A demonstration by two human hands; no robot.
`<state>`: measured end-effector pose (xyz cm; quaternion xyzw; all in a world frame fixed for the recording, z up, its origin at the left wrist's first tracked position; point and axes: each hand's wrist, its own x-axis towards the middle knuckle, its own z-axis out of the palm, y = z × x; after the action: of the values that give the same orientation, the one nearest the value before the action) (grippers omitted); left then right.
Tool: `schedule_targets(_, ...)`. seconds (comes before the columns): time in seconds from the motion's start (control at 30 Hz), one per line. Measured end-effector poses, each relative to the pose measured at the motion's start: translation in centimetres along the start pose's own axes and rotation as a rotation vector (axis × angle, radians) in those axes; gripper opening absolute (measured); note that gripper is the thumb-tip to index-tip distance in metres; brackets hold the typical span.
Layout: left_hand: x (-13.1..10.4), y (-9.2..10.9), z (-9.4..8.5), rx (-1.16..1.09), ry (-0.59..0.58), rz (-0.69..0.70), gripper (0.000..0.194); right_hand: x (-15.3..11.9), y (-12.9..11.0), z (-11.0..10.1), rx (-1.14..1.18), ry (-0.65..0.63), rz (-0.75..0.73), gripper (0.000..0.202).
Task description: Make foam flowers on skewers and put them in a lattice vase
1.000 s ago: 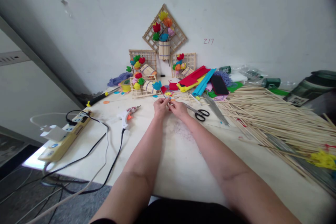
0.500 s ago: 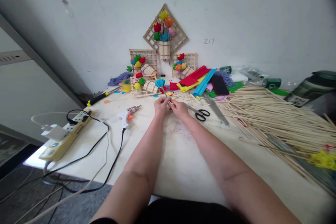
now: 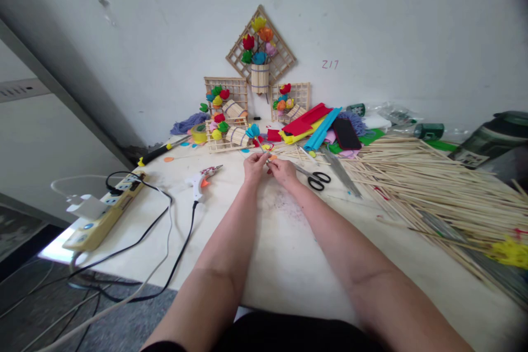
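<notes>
The left hand (image 3: 254,166) and right hand (image 3: 281,170) meet fingertip to fingertip, pinched shut on the thin stem of one blue paper flower (image 3: 253,131), held just above the desk (image 3: 280,253). It is likely light, with a stiff stem and a soft, crushable head (best gripped low on the stem). Nearby lie one pair of scissors (image 3: 317,179), one glue gun (image 3: 201,179) and three lattice frames (image 3: 260,50), beside a pile of sticks (image 3: 437,187) too many to count.

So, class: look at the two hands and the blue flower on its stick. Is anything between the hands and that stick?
Nothing visible. Both hands, left hand and right hand, already pinch the stick, with the blue flower at its far end. The scissors lie to the right, the glue gun to the left, both clear.
</notes>
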<state>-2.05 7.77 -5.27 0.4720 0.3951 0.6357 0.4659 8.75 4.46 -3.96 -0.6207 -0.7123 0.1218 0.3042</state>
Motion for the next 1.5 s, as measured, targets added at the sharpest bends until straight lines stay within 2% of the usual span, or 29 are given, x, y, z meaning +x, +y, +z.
schedule_targets(0.17, 0.21, -0.08, 0.03, -0.024, 0.075, -0.012, 0.03, -0.05, -0.15, 0.26, -0.103, 0.02, -0.035, 0.034)
schedule_targets(0.27, 0.11, -0.08, 0.14, -0.038, 0.037, -0.021, 0.032, -0.03, -0.12, 0.23, -0.13, 0.006, -0.027, 0.03)
schedule_targets(0.47, -0.24, 0.18, 0.2, 0.0, -0.068, 0.003, 0.032, 0.02, 0.1, 0.21, -0.031, 0.004, 0.009, 0.029)
schedule_targets(0.73, -0.13, 0.46, 0.14, -0.032, 0.047, -0.02, 0.032, -0.08, -0.27, 0.21, -0.108, 0.017, -0.013, 0.033)
schedule_targets(0.97, -0.06, 0.04, 0.07, -0.013, -0.04, 0.009, 0.031, 0.06, -0.01, 0.3, -0.032, 0.046, 0.008, 0.027)
schedule_targets(1.27, 0.23, -0.12, 0.14, -0.088, 0.036, 0.001, 0.034, 0.08, -0.04, 0.18, -0.029, 0.047, 0.003, 0.032)
schedule_targets(1.5, -0.01, -0.06, 0.13, -0.043, -0.041, 0.003, 0.032, 0.27, 0.16, 0.07, -0.001, 0.064, 0.011, 0.026)
